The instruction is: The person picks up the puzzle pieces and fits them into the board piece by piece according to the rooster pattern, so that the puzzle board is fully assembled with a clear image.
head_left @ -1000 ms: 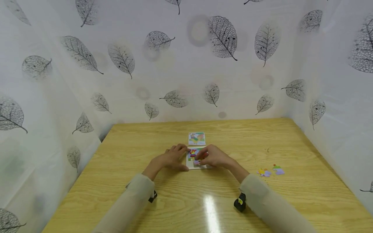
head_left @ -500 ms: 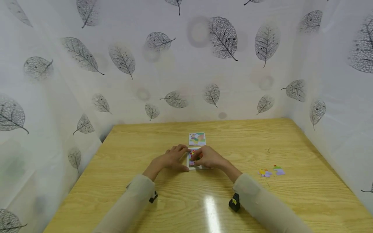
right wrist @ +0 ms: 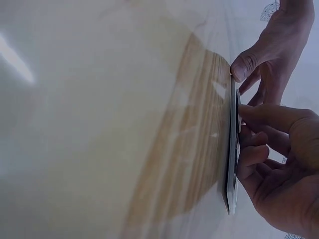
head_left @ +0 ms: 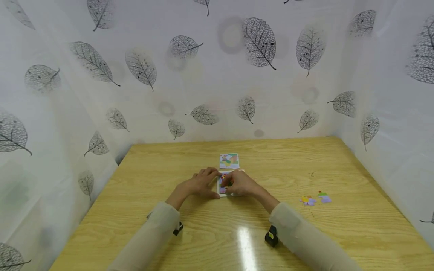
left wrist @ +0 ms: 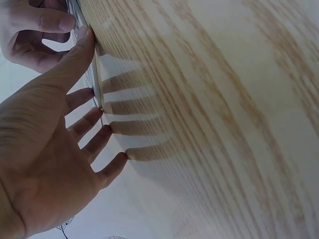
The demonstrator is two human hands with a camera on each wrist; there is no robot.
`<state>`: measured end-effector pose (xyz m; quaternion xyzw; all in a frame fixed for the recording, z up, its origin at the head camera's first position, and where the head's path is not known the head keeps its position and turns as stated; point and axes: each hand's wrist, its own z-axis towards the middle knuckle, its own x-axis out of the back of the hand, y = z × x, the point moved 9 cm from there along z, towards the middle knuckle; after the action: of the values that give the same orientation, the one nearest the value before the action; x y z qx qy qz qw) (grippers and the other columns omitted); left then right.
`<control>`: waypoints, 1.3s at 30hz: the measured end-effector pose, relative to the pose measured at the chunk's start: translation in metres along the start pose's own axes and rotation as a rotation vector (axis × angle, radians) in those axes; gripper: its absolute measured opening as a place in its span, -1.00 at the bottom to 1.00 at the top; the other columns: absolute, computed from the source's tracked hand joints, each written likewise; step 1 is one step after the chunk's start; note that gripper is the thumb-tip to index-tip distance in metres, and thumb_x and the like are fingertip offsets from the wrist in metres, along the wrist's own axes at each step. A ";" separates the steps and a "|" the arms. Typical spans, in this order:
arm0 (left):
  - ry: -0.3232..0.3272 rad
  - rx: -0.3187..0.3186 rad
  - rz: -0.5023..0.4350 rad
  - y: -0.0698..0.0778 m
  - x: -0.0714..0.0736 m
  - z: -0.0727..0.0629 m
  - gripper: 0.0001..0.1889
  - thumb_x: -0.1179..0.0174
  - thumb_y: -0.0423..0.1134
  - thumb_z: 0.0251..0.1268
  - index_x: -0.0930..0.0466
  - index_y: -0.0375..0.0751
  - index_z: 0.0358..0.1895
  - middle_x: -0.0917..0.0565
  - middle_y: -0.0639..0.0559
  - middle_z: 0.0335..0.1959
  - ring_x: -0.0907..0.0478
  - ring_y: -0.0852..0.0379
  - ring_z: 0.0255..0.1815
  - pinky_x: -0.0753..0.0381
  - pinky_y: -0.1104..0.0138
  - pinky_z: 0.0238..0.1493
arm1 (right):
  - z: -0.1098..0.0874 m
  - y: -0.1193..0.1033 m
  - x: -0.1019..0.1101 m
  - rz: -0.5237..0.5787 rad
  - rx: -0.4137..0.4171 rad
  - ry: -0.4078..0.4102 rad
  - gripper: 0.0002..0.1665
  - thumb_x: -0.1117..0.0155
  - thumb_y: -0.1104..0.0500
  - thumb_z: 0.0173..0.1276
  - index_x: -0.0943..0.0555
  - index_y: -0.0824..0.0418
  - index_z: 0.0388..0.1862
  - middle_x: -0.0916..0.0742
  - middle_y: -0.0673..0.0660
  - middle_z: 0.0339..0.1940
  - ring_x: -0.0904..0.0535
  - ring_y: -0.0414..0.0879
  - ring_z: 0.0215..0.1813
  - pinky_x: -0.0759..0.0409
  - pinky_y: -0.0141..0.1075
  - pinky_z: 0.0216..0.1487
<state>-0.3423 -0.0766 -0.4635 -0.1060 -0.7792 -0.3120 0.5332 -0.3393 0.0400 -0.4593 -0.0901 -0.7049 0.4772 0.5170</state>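
Note:
A small puzzle board with a white border lies mid-table. Its colourful picture is partly covered by my right hand. Thumb and fingertips of that hand pinch a puzzle piece low over the board; the piece is mostly hidden behind the fingers. In the right wrist view, the curled fingers are right at the board's face. My left hand is spread along the left side, thumb at the near corner and fingertips at the edge. The left wrist view shows its fingers extended and apart.
Behind the board lies a square picture card. Loose puzzle pieces lie to the right: a yellow and lilac group and a green and lilac one. A leaf-patterned curtain encloses the wooden table.
My right hand has shifted slightly left over the board, covering more of the picture, and its forearm has followed. The left hand has stayed at the board's left edge.

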 end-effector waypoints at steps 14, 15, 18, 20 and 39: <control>0.000 0.014 -0.001 0.001 0.001 0.000 -0.16 -0.41 0.08 0.34 -0.25 -0.12 0.56 -0.20 -0.14 0.56 -0.14 -0.26 0.56 -0.14 -0.28 0.50 | -0.001 0.001 -0.002 0.036 0.004 -0.026 -0.74 -0.52 0.39 0.20 -0.77 0.28 -0.11 -0.79 0.06 -0.17 -0.63 -0.10 -0.10 -0.64 -0.18 0.03; 0.000 0.013 -0.001 0.001 0.000 0.000 -0.17 -0.41 0.08 0.34 -0.25 -0.12 0.56 -0.20 -0.14 0.56 -0.14 -0.26 0.56 -0.14 -0.28 0.50 | -0.001 0.001 -0.001 0.035 0.007 -0.029 -0.74 -0.52 0.39 0.20 -0.77 0.28 -0.10 -0.79 0.06 -0.17 -0.64 -0.10 -0.10 -0.65 -0.18 0.03; -0.002 0.009 -0.001 0.001 0.000 0.001 -0.17 -0.41 0.08 0.34 -0.26 -0.11 0.56 -0.19 -0.13 0.56 -0.13 -0.25 0.57 -0.14 -0.28 0.50 | -0.005 0.001 0.000 0.043 0.010 -0.038 -0.73 -0.50 0.35 0.23 -0.77 0.28 -0.06 -0.79 0.07 -0.12 -0.66 -0.07 -0.04 -0.65 -0.15 0.07; -0.004 0.006 0.000 0.001 -0.001 0.002 -0.17 -0.41 0.08 0.34 -0.25 -0.11 0.56 -0.19 -0.13 0.56 -0.13 -0.26 0.57 -0.14 -0.28 0.49 | -0.009 0.001 0.002 0.063 0.009 -0.051 -0.72 -0.47 0.32 0.30 -0.76 0.28 0.00 -0.80 0.10 -0.05 -0.66 -0.06 0.01 -0.65 -0.14 0.08; 0.009 0.005 -0.004 0.000 -0.002 0.000 -0.15 -0.42 0.07 0.32 -0.25 -0.12 0.57 -0.20 -0.15 0.56 -0.14 -0.25 0.57 -0.14 -0.25 0.52 | -0.080 0.059 0.064 0.337 -0.123 -0.053 -0.49 -0.20 0.15 0.62 -0.45 0.33 0.43 -0.60 0.37 0.16 -0.39 -0.09 -0.51 -0.39 -0.28 -0.54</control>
<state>-0.3415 -0.0766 -0.4648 -0.1017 -0.7777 -0.3115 0.5364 -0.3246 0.1579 -0.4626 -0.2260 -0.7209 0.5155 0.4044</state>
